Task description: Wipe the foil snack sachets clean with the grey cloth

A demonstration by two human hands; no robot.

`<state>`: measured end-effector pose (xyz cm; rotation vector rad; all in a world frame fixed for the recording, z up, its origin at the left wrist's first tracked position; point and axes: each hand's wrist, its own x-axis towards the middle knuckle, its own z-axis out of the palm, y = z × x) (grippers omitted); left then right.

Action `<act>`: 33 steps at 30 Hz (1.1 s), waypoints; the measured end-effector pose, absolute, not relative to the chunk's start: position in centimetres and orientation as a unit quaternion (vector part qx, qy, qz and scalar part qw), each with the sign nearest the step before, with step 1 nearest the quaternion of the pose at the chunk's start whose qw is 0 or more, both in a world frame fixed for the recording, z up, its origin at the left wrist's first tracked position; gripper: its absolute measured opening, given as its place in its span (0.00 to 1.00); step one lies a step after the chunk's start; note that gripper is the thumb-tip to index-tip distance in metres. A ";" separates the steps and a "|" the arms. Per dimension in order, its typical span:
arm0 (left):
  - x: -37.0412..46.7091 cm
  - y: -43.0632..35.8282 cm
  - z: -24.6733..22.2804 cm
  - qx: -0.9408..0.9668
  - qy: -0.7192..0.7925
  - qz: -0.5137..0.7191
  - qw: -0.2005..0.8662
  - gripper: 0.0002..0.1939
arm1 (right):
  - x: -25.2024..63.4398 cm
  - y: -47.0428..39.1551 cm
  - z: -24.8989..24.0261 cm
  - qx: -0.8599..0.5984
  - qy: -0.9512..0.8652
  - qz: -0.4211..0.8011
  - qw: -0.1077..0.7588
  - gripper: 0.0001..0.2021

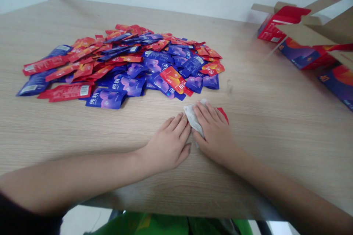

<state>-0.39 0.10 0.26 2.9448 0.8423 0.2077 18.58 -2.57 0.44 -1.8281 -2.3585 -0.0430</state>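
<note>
My right hand [215, 130] lies over a crumpled white cloth [193, 117], pressing it against the table, with the fingers curved over it and the thumb at its near edge. From beneath that hand a red corner of a packet [224, 114] sticks out; the rest is covered. My left hand [171, 141] rests palm down on the wood just left of the cloth, its fingers stretched out and the tips touching the cloth's edge. Beyond both hands spreads a heap of red and blue sachets [135, 68], and an orange-red sachet [173, 79] lies at its front.
Several opened cardboard boxes stand at the right: a red box [271, 29] at the back, a blue and red box [300, 55], and another box [338, 82] cut off by the frame. Their flaps reach outward. The wooden table [91, 128] ends near my green-clad lap.
</note>
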 end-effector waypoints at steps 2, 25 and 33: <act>-0.4 0.1 0.3 0.958 0.276 0.062 0.039 0.31 | 19.7 -2.5 0.5 -0.636 -0.769 -0.010 0.068 0.30; -0.3 0.2 0.5 0.958 0.275 0.066 0.048 0.30 | 19.5 -2.6 0.6 -0.588 -0.806 -0.023 0.058 0.31; -0.4 0.1 0.5 0.958 0.277 0.056 0.049 0.31 | 21.4 -2.0 0.3 -0.682 -0.728 -0.046 0.044 0.32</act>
